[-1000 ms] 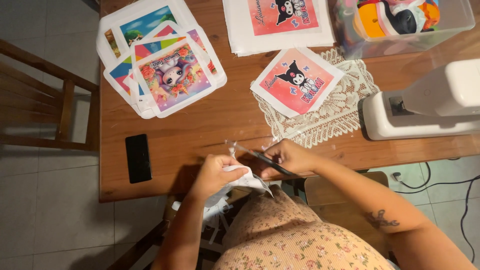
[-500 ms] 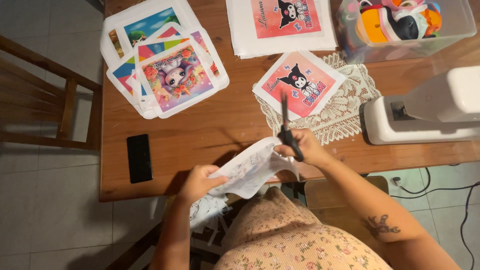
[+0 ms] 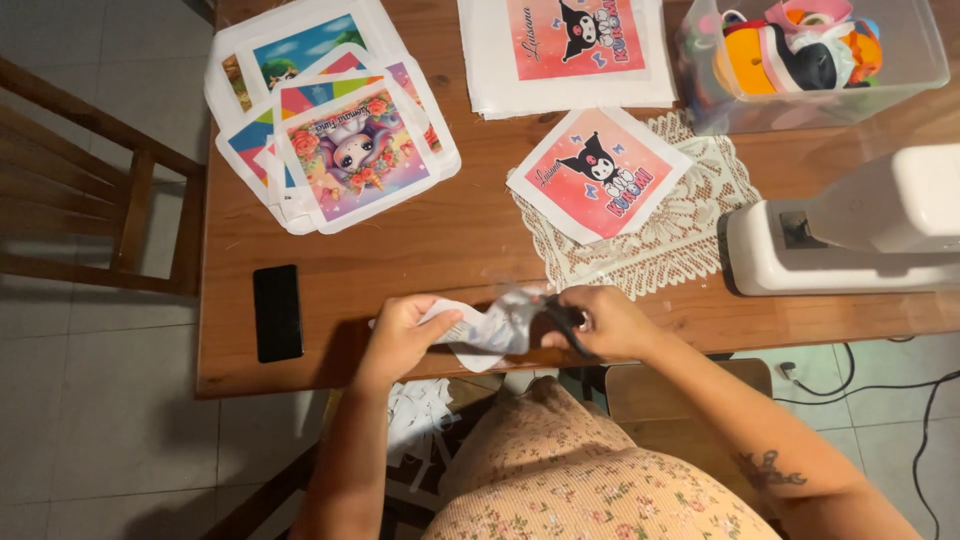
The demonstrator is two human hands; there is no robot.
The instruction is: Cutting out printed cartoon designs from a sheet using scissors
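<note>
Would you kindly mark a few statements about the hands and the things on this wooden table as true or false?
1. The left hand holds one end of a white fabric piece. True.
2. The right hand is empty. False: it holds dark scissors at the fabric.
3. A black phone lies on the table, left of the hands. True.
4. The pink print lies on bare wood. False: it rests on a lace doily.
5. The clear bin is empty. False: it holds colourful items.
</note>
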